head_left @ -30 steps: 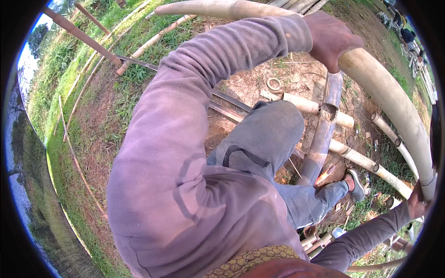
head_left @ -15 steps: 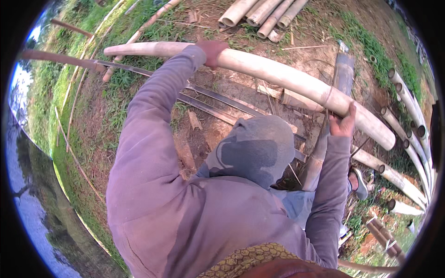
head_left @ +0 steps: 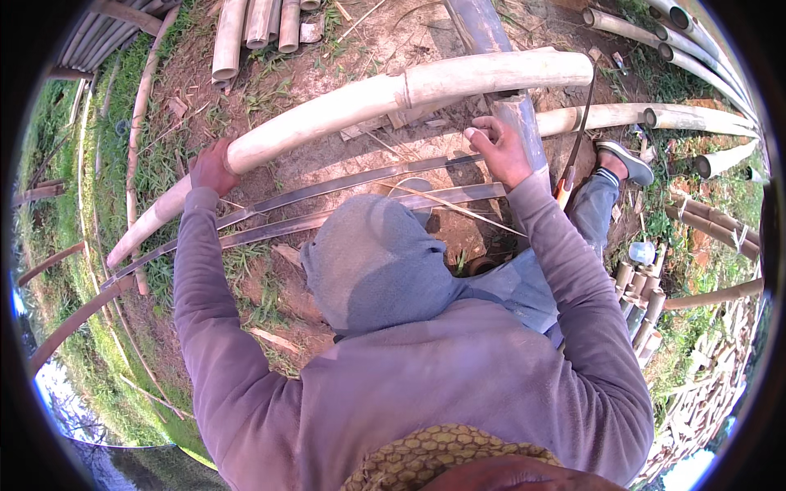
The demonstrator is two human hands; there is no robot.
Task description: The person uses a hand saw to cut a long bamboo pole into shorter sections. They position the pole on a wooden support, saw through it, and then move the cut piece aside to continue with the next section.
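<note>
A long pale bamboo pole (head_left: 327, 114) runs across in front of me, its right end higher in the picture than its left. My left hand (head_left: 214, 166) is wrapped round it near the left end. Below the pole's right part, my right hand (head_left: 501, 150) is off the pole, its fingers loosely bent and apart, nothing visible in them. A tool with a long dark blade (head_left: 583, 123) and an orange-yellow handle stands by the pole's right end. Beneath the pole, a thick greyish post (head_left: 483, 29) lies on the ground.
Two long flat metallic strips (head_left: 352, 184) cross the dirt below the pole. Cut bamboo lengths (head_left: 254, 24) lie at the far left, and more poles (head_left: 696, 49) at the far right. Short bamboo pieces (head_left: 643, 299) stand near my shod foot (head_left: 626, 161).
The view has turned to the right. My right hand has let go of the bamboo pole and is now below it. My left hand still holds on.
</note>
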